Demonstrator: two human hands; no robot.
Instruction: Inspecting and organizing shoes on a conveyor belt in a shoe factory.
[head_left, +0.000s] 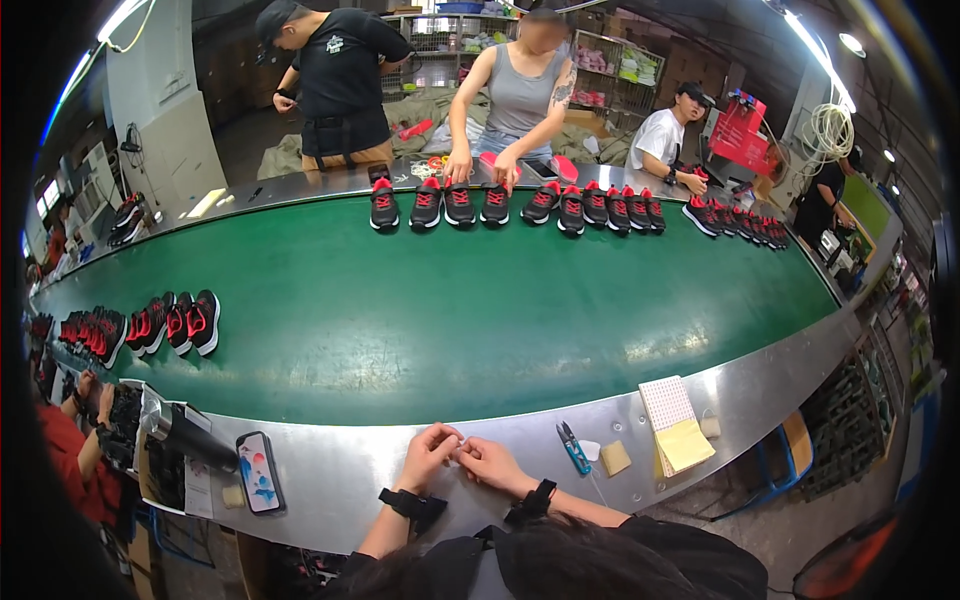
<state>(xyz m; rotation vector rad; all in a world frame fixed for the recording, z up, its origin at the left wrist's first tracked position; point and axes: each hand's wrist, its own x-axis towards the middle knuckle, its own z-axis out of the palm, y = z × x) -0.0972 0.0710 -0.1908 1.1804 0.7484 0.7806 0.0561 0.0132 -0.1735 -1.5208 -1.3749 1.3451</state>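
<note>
My left hand (430, 458) and my right hand (490, 466) meet over the metal edge of the table, their fingertips pinched together. Something tiny and pale may be between them, too small to make out. To the right of my right hand lie teal thread snips (575, 450), a small white piece (591, 451) and a tan square block (615, 458). Left of my left hand, a phone (260, 477) lies with its screen lit. Both my wrists wear black bands.
A green conveyor belt (480, 320) carries black-and-red sneakers (459, 206) along its far side and more sneakers (205, 322) at left. A black bottle (195, 438) leans near the phone; a notepad (680, 430) lies at right. Several people stand around, one touching sneakers.
</note>
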